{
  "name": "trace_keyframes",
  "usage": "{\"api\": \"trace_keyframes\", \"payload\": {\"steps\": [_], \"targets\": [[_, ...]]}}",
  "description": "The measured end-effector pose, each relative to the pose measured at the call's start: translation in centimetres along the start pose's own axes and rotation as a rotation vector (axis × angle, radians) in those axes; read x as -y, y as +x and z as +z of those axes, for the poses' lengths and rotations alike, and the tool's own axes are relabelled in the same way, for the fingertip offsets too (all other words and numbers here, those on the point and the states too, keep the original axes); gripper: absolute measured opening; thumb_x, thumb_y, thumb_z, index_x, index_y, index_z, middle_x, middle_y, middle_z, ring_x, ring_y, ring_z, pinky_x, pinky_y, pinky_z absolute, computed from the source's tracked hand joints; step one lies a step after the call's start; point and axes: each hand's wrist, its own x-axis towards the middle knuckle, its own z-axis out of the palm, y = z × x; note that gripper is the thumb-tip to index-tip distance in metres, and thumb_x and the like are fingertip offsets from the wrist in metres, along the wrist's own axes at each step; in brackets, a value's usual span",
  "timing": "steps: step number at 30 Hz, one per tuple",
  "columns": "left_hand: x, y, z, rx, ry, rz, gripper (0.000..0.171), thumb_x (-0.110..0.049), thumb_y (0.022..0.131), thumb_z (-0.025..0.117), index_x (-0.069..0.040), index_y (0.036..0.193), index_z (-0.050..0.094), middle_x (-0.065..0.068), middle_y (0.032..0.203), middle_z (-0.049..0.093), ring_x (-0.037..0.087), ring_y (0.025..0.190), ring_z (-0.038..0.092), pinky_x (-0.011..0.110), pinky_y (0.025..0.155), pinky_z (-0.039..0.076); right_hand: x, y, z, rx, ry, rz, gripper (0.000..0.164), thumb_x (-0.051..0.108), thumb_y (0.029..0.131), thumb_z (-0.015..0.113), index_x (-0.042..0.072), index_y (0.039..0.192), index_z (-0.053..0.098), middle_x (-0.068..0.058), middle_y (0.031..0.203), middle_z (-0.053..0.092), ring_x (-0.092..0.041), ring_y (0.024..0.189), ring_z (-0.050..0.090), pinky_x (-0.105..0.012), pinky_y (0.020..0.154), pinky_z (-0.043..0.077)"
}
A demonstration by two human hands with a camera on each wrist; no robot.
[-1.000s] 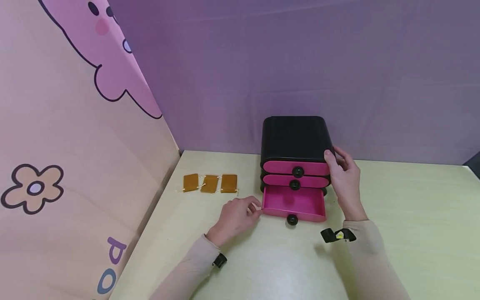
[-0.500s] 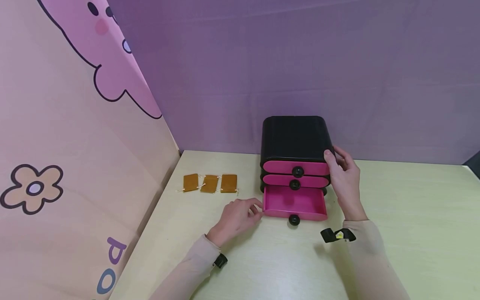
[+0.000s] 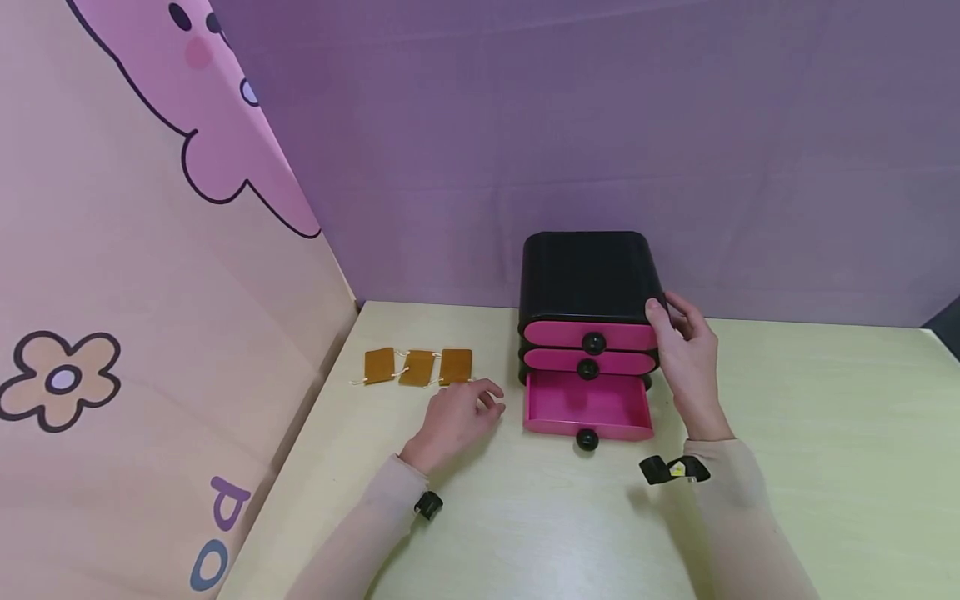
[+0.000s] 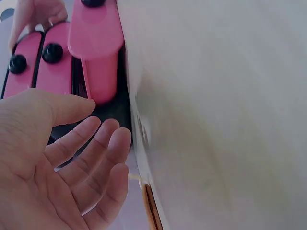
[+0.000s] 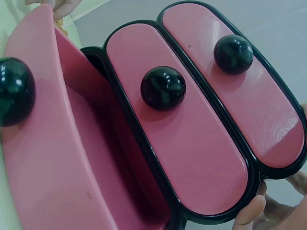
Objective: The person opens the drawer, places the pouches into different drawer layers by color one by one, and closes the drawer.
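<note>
A small black cabinet (image 3: pixel 592 279) with pink drawer fronts stands at the back of the table. Its bottom drawer (image 3: pixel 588 404) is pulled out and bare inside; the two upper drawers are in. My right hand (image 3: pixel 690 367) grips the cabinet's right side, thumb at the front edge, some fingers hidden behind. My left hand (image 3: pixel 456 423) hovers left of the drawer, apart from it, fingers loosely bent and holding nothing, as the left wrist view also shows. Just beyond it, three brown drawstring pouches (image 3: pixel 417 367) with pale cords lie in a row.
The pale tabletop (image 3: pixel 810 450) extends to both sides and toward me. A purple cloth backdrop (image 3: pixel 600 125) rises directly behind the cabinet. On the left, a printed cloth (image 3: pixel 150 333) borders the table edge.
The bottom drawer stays pulled out. My left hand has left the drawer's front left corner and moved left, toward the pouches. My right hand keeps its place on the cabinet.
</note>
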Motion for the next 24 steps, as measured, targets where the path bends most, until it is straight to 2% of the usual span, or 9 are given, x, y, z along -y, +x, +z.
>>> {"api": "trace_keyframes", "payload": {"steps": [8, 13, 17, 21, 24], "targets": [[1.8, 0.6, -1.0, -0.011, 0.036, -0.038, 0.019, -0.026, 0.102, 0.072, -0.016, 0.117, 0.078, -0.004, 0.096, 0.08, 0.01, 0.078, 0.074, 0.027, 0.072, 0.053, 0.1, 0.1, 0.0, -0.006, 0.028, 0.002, 0.061, 0.053, 0.103, 0.061, 0.031, 0.159, 0.05, -0.002, 0.145, 0.06, -0.001, 0.11, 0.058, -0.016, 0.091, 0.048], [2.7, 1.0, -1.5, -0.03, 0.028, -0.036, 0.019, -0.024, 0.102, 0.071, -0.014, 0.116, 0.078, -0.002, 0.099, 0.081, 0.013, 0.078, 0.074, 0.026, 0.067, 0.052, 0.0, 0.1, -0.1, -0.006, 0.021, 0.0, 0.061, 0.053, 0.104, 0.06, 0.031, 0.159, 0.05, -0.003, 0.148, 0.058, -0.001, 0.109, 0.058, -0.016, 0.091, 0.048], [3.4, 1.5, -2.1, -0.063, 0.037, -0.05, 0.018, -0.023, 0.102, 0.071, -0.014, 0.116, 0.078, 0.0, 0.103, 0.082, 0.017, 0.082, 0.075, 0.031, 0.068, 0.054, 0.0, 0.2, -0.1, -0.006, 0.02, -0.001, 0.061, 0.054, 0.103, 0.061, 0.031, 0.159, 0.05, -0.004, 0.149, 0.058, -0.001, 0.109, 0.058, -0.016, 0.09, 0.048], [4.1, 1.9, -2.7, -0.079, 0.058, -0.085, 0.019, -0.025, 0.102, 0.071, -0.015, 0.116, 0.078, 0.002, 0.11, 0.081, 0.022, 0.094, 0.076, 0.037, 0.078, 0.058, 0.1, 0.1, -0.1, -0.005, 0.011, 0.002, 0.062, 0.055, 0.103, 0.06, 0.032, 0.16, 0.05, -0.006, 0.152, 0.057, -0.001, 0.111, 0.058, -0.018, 0.092, 0.048], [4.4, 2.0, -3.0, -0.072, 0.038, -0.107, 0.02, -0.026, 0.103, 0.07, -0.015, 0.117, 0.079, 0.003, 0.113, 0.081, 0.024, 0.094, 0.076, 0.038, 0.076, 0.058, 0.2, 0.0, -0.1, -0.001, 0.002, 0.007, 0.062, 0.056, 0.103, 0.059, 0.032, 0.16, 0.049, -0.007, 0.155, 0.056, -0.002, 0.114, 0.057, -0.019, 0.094, 0.048]]}}
